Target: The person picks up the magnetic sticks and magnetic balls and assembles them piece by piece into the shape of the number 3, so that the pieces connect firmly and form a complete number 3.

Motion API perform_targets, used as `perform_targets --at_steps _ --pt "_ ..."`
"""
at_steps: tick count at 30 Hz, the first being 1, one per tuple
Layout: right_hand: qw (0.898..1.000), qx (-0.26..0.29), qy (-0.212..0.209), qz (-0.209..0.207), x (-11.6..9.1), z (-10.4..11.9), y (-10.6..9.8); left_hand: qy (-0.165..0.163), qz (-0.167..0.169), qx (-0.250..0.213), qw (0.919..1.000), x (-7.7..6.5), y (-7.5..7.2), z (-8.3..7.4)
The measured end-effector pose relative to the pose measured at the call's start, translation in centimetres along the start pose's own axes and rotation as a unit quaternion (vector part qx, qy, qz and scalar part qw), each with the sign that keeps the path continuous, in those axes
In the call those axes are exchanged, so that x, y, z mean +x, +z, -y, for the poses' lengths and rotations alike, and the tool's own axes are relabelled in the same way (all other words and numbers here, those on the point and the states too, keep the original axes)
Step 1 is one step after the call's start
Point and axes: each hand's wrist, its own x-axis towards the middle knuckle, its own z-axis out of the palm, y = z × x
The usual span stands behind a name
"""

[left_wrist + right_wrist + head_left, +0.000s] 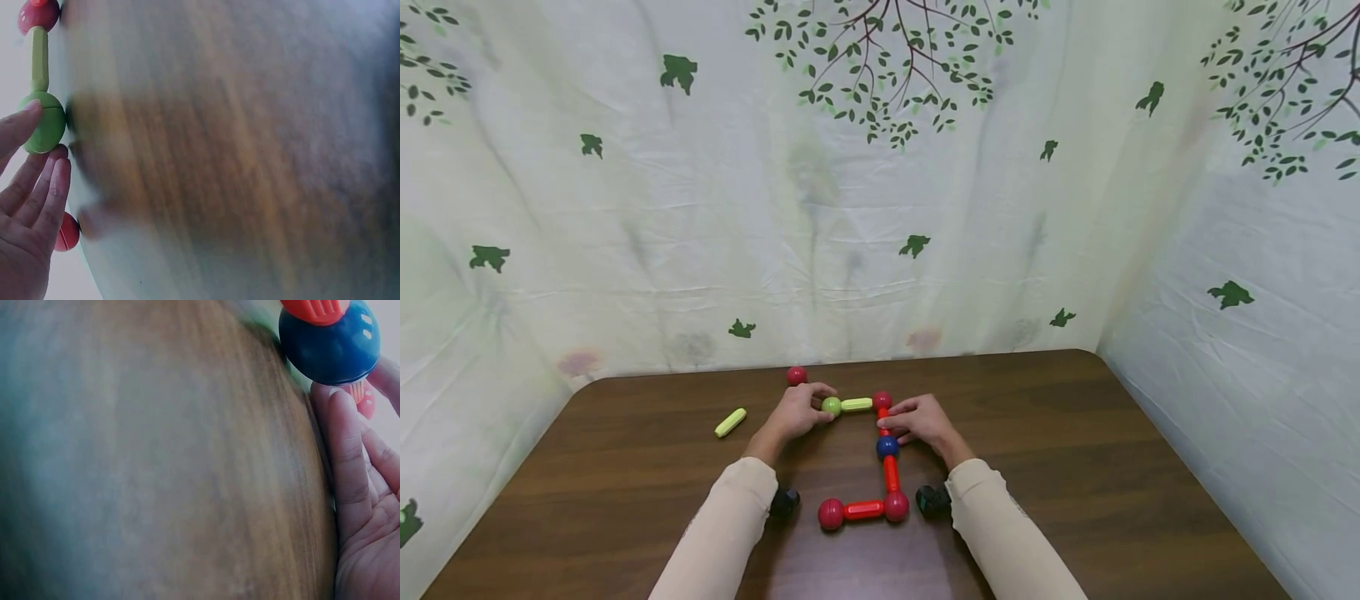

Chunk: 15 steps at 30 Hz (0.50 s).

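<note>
A chain of ball-and-rod pieces lies on the table. My left hand (pixel 799 410) pinches its green ball (pixel 51 125), thumb on one side and fingers on the other. From that ball a yellow-green rod (pixel 857 405) runs to a red ball (pixel 882 401). My right hand (pixel 925 421) grips the upper red rod (pixel 883 412), which is partly covered by the fingers, just above the blue ball (pixel 331 347). Below the blue ball, another red rod (pixel 891 473) leads to a red corner ball (pixel 896 506). A red rod (pixel 864 510) joins that corner to a red end ball (pixel 831 514).
A loose yellow-green rod (pixel 730 422) lies left of my left hand. Behind that hand, a separate red ball (pixel 797 376) sits near the far edge of the brown table (pixel 1037 517). A leaf-printed curtain (pixel 850 208) hangs beyond the table.
</note>
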Motion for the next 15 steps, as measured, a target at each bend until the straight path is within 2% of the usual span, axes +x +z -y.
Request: perform_targets --at_steps 9,15 --pt "1.0 -0.007 -0.003 0.012 -1.1 1.4 0.1 -0.001 0.005 -0.003 1.0 -0.5 -0.8 0.0" --pt "1.0 -0.007 0.002 0.0 -0.1 0.0 0.0 0.011 -0.002 0.001 0.9999 -1.5 -2.9 0.6"
